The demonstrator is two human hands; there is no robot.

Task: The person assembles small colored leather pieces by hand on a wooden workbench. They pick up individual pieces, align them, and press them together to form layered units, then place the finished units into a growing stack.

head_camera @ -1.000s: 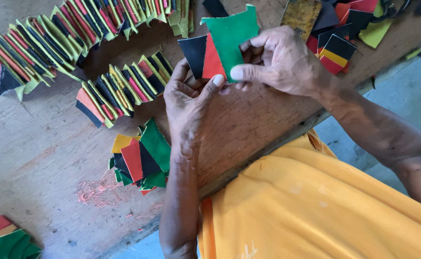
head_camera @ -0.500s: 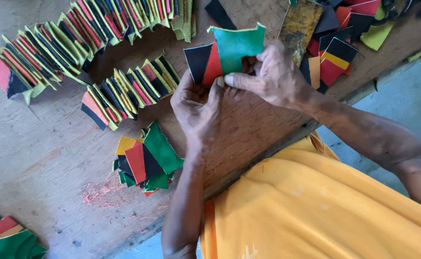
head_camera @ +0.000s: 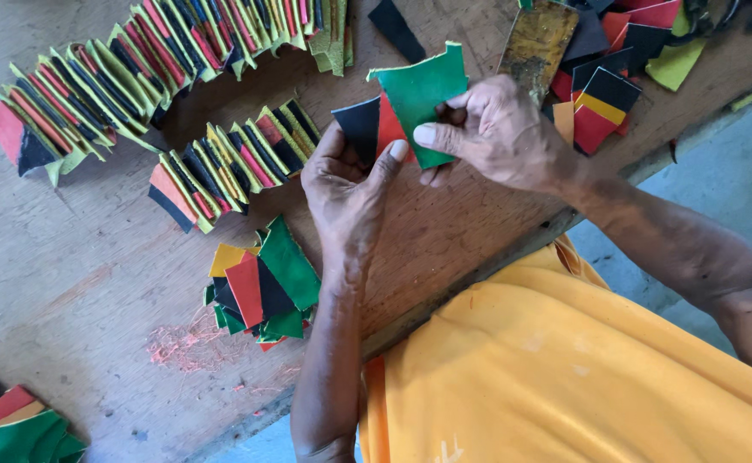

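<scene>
Compared with half a second earlier, the green piece (head_camera: 423, 94) is being held at much the same height over the bench (head_camera: 93, 283), and the right hand (head_camera: 492, 129) is seen turned a little, with the thumb now laid flat across the green face. The piece is being seen as a green leather-like patch with a ragged pale edge, joined to a red strip (head_camera: 385, 129) and a black piece (head_camera: 359, 129). It is being held up above the bench, between both hands, just beside the rows of folded coloured pieces (head_camera: 230, 159). The left hand (head_camera: 350, 189) is being raised palm-up, its grip narrowed on the black and red part between thumb and fingers. The right hand's grip is being kept pinched on the green piece. A loose pile of patches (head_camera: 264, 287) is lying below the left forearm.
</scene>
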